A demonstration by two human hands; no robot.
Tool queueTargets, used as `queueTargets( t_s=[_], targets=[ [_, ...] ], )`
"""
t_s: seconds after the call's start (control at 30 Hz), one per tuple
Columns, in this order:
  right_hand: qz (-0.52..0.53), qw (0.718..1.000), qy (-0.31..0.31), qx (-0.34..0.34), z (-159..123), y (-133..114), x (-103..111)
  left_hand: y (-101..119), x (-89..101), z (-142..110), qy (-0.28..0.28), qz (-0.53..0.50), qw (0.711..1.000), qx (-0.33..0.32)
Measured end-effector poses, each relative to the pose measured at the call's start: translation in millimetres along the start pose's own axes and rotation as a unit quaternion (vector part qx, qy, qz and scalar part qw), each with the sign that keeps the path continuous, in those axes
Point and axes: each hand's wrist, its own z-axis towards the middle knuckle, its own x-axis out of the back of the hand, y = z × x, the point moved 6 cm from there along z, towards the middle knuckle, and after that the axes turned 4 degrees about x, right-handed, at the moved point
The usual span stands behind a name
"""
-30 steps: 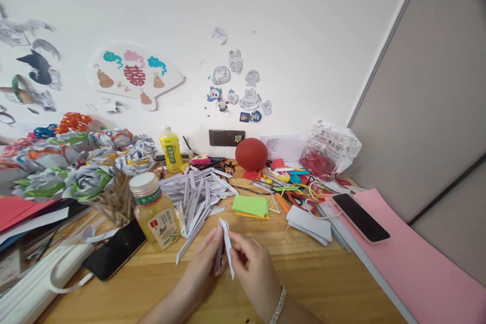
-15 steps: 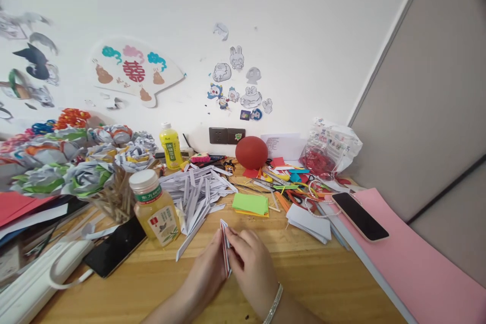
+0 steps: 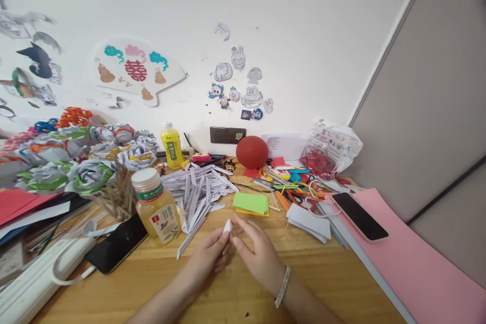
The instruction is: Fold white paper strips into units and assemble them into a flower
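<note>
My left hand (image 3: 207, 258) and my right hand (image 3: 258, 253) meet over the wooden desk (image 3: 243, 288) near its front middle. Together they pinch a folded white paper strip (image 3: 227, 226), of which only the pointed top end shows above the fingers. Both hands have their fingers closed on it. A silver bracelet (image 3: 283, 286) circles my right wrist. Just behind the hands lies a pile of folded white paper strips (image 3: 197, 190), and one loose strip (image 3: 190, 240) lies left of my left hand.
A juice bottle (image 3: 155, 206) and a black phone (image 3: 117, 244) stand at left, beside paper flowers (image 3: 87, 162). Green sticky notes (image 3: 250, 203), white folded sheets (image 3: 309, 221), a red ball (image 3: 252, 152), coloured scraps, a second phone (image 3: 359, 215) on pink paper lie right.
The paper strip stood tall between my hands, then was folded flat; now my fingers cover most of it and only its tip shows. My right forearm has swung further into view.
</note>
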Motion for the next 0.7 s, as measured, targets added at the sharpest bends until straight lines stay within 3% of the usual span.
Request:
queueTargets(
  t_s=[0.1,0.2,0.37,0.6,0.7],
  targets=[
    [0.104,0.993,-0.047,-0.04,3,8,-3,-2,-12.3,-2,-0.061,0.069,0.996,-0.006],
    [0.125,0.988,-0.07,-0.059,5,8,-4,0,-15.2,-5,-0.059,0.138,0.989,-0.016],
    [0.116,0.991,-0.029,-0.058,7,2,0,2,-8.2,-5,-0.021,0.178,0.984,-0.006],
    [0.137,0.989,-0.006,-0.062,2,1,-3,24,-11.4,-11,0.009,0.218,0.969,-0.118],
    [0.129,0.989,0.058,-0.032,14,-12,15,28,-8.8,-12,0.028,0.265,0.955,-0.133]
  ],
)
